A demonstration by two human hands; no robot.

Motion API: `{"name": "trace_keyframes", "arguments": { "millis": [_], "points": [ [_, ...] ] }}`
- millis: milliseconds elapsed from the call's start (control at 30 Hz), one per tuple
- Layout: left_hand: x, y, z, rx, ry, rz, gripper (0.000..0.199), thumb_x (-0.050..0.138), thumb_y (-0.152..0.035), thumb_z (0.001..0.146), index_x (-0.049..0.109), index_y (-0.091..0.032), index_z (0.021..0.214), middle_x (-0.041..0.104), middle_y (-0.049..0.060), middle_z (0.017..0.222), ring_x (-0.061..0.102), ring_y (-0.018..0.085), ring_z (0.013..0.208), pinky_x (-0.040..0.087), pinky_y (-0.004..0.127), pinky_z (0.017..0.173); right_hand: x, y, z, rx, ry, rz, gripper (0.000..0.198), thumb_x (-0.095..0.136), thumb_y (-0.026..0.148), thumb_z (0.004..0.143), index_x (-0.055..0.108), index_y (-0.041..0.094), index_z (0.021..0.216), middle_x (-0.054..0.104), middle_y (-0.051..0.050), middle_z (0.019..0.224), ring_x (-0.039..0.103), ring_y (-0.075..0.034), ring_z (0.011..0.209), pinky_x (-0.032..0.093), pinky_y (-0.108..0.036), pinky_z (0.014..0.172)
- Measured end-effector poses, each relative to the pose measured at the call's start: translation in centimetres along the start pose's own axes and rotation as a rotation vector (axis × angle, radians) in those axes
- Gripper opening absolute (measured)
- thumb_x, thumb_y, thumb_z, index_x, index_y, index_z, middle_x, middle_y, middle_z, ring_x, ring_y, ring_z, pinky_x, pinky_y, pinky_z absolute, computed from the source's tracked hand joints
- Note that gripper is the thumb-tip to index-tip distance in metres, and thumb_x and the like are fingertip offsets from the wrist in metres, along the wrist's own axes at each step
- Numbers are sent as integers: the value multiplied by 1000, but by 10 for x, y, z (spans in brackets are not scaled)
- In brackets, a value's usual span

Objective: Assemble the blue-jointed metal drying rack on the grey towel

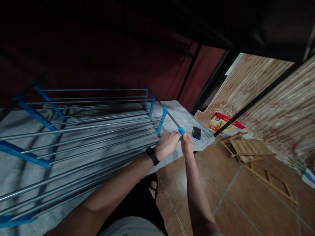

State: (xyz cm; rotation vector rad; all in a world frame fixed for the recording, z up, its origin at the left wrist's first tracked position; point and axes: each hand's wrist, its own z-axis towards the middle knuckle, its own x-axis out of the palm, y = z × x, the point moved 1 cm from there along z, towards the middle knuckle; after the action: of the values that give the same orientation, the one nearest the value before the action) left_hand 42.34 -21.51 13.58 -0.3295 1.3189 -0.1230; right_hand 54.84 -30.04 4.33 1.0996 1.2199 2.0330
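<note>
Lying on its side across a grey-covered bed point(187, 118): a rack point(81, 127) of long thin metal rods joined by blue plastic brackets, reaching from the far left to the bed's corner. Left hand point(167, 144), black band point(152, 156) at the wrist, closed round the near end of the frame just below a blue end fitting point(181, 131); fingers curled shut over the tube, only knuckles showing. Right hand point(187, 145) raised against the same fitting, fingers pinched on it from the other side, touching the left hand. Likely light for its size, being hollow tube, yet long and awkward, with rods stiff along their length and apt to flex or rattle at the plastic joints. Smooth metal probably slippery in a bare grip; blue fittings the better hold, though possibly brittle if twisted hard. Best taken close to a joint rather than mid-rod. Just beside the hands, a dark phone point(196, 133) flat on the bed's corner. On the tiled floor point(221, 196), a red box point(226, 124) and a folded wooden frame point(253, 150), well apart from the rack.
</note>
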Motion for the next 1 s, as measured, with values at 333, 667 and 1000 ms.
{"name": "trace_keyframes", "arguments": {
  "millis": [333,667,1000],
  "points": [
    [-4,2,2,-13,-14,8,28,37,-23,103,64,-16,108,72,10,105,69,24,97,51,34,82,4,3,-3,-10,9,-34,35,71,55,80,72,22,92,73,-3,93,65,-19,92,50,-35,93],
    [-12,1,3,-64,49,31,31,36,-22,102,65,-14,108,72,13,106,69,27,101,52,38,84,0,-7,-4,-60,-4,-119,38,65,57,85,73,23,97,70,1,92,62,-16,86,48,-31,87],
    [-10,6,5,-96,26,-4,29,40,-25,101,67,-16,107,73,11,106,70,27,99,52,37,82,5,-7,-6,-36,-39,-89,41,67,57,83,73,21,103,74,-2,100,65,-19,92,48,-35,95]
  ]
}}
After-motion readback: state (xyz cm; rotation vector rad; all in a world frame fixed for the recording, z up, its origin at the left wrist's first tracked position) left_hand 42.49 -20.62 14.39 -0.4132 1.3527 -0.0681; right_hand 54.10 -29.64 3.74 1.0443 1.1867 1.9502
